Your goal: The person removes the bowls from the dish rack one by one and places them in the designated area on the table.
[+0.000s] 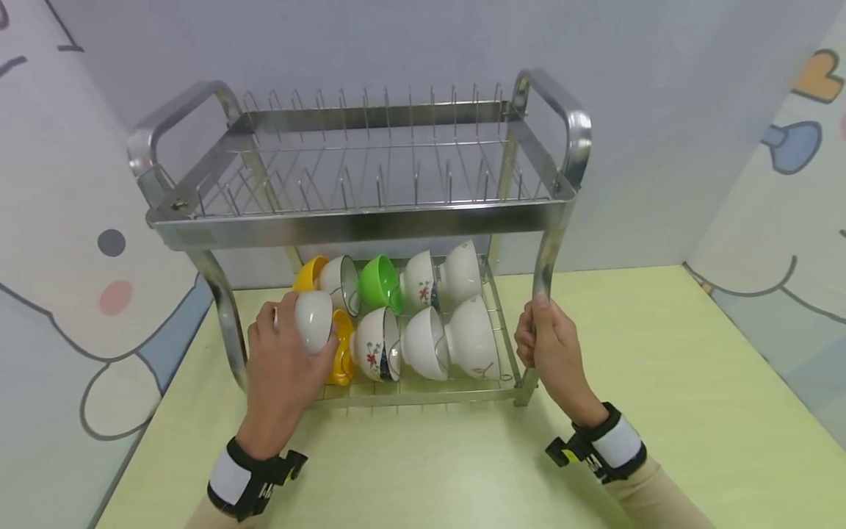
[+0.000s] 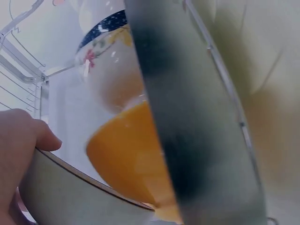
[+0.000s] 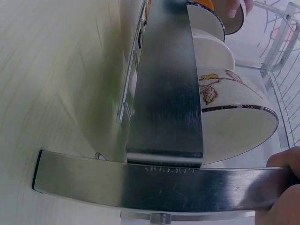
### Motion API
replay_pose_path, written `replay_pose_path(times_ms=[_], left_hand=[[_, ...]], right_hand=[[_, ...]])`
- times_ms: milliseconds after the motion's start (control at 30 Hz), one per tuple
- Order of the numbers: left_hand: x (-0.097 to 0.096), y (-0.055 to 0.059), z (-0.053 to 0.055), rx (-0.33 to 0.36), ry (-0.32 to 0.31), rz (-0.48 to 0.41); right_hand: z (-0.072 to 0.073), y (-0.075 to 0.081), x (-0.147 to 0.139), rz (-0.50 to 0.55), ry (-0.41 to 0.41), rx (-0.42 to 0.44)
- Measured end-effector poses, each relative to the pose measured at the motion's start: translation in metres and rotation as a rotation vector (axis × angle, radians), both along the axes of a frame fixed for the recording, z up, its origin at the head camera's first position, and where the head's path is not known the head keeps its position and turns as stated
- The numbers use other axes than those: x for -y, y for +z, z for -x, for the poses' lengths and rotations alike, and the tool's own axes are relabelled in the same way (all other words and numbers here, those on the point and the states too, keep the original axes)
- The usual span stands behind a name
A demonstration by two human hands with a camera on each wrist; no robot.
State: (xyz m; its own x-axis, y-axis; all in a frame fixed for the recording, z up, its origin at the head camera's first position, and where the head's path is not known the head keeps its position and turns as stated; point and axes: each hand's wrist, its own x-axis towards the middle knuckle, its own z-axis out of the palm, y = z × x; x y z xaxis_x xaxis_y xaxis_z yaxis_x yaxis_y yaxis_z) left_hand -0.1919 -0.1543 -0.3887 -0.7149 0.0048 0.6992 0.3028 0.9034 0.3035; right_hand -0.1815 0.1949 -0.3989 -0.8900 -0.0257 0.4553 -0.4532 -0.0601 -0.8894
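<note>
At the left end of the lower shelf, my left hand [image 1: 283, 371] holds a white bowl [image 1: 313, 322] with a dark rim, its thumb over the edge in the left wrist view. Right beside that bowl [image 2: 84, 192] stands a yellow bowl [image 1: 342, 356]. A flower-patterned bowl [image 1: 375, 339], a white bowl [image 1: 423, 344] and a larger white bowl [image 1: 472, 336] follow it along the front row, tipped on their sides. My right hand [image 1: 554, 349] grips the front right leg [image 1: 548, 253] of the metal dish rack, with the thumb pointing up it.
Behind them sits a back row: yellow [image 1: 308, 275], white [image 1: 337, 282], green [image 1: 380, 282], flowered [image 1: 418, 278] and white [image 1: 461, 272] bowls. The rack's upper shelf [image 1: 370, 225] with upright wires hangs over both rows. The rack stands on a pale green table [image 1: 423, 463] against the wall.
</note>
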Motion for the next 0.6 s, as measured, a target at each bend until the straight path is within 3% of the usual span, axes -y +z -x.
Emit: replay_pose_path(times_ms=[167,367,600], left_hand=[[-0.004,0.015,-0.012,-0.061,-0.032,0.017],[-0.015,0.035,-0.031,-0.072,-0.101,-0.027],[-0.03,0.054,-0.054,-0.072,-0.267,-0.155]], right_hand=[[-0.003,0.002,-0.002,-0.02,-0.025,-0.013],[-0.005,0.008,-0.005,-0.073,-0.121,-0.03],[-0.012,0.023,-0.009,-0.142,-0.283,-0.082]])
